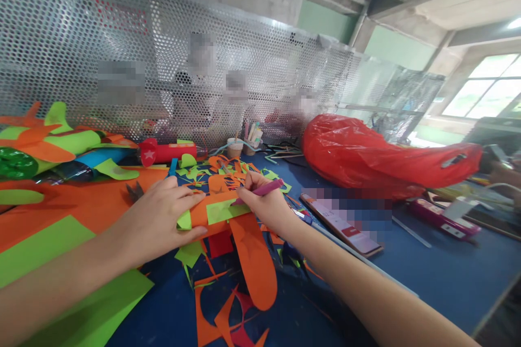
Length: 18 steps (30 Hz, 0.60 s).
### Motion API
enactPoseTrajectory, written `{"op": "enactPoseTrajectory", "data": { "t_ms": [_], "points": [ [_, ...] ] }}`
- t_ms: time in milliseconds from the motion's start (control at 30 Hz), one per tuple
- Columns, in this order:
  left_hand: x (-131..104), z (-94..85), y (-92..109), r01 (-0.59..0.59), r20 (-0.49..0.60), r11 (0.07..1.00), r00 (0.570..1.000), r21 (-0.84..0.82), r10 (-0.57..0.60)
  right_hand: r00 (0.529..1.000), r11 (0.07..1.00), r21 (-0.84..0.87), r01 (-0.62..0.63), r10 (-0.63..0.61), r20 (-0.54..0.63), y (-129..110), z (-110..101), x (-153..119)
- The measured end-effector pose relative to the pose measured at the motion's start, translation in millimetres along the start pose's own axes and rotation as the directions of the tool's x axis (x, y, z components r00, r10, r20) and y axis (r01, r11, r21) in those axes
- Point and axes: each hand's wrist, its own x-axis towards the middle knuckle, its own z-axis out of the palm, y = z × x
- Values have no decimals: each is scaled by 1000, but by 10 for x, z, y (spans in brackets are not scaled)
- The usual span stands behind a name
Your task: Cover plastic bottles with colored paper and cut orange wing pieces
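An orange paper model plane (255, 268) lies across the middle of the blue table, one rounded wing pointing toward me. My left hand (163, 209) grips the rolled body near its left end, thumb below and fingers above. A light green paper strip (220, 212) is on the body, between my hands. Pinched in my right hand (262, 203) is a purple marker (268, 187), slanted with its tip at the green strip. Whether the tip touches the paper I cannot tell. Small green and orange paper scraps (222, 314) lie around the plane.
On the left are orange and green sheets (69, 238), scissors (134, 191) and other model planes (61, 143). A phone (345, 225) and a red plastic bag (358, 157) lie to the right. Behind stand a cup (235, 148) and a perforated metal screen (264, 54), with people beyond it.
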Motion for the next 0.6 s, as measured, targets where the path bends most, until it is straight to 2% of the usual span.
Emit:
{"op": "enactPoseTrajectory", "data": {
  "t_ms": [267,600],
  "points": [
    [-24,42,-33,-5,-21,1000,1000,7,5,1000,998,-56,20,-20,-4,-8,-9,-1],
    [-35,53,-34,10,-37,1000,999,-12,-11,1000,1000,-5,-4,4,0,-13,-4,-1]
  ]
}}
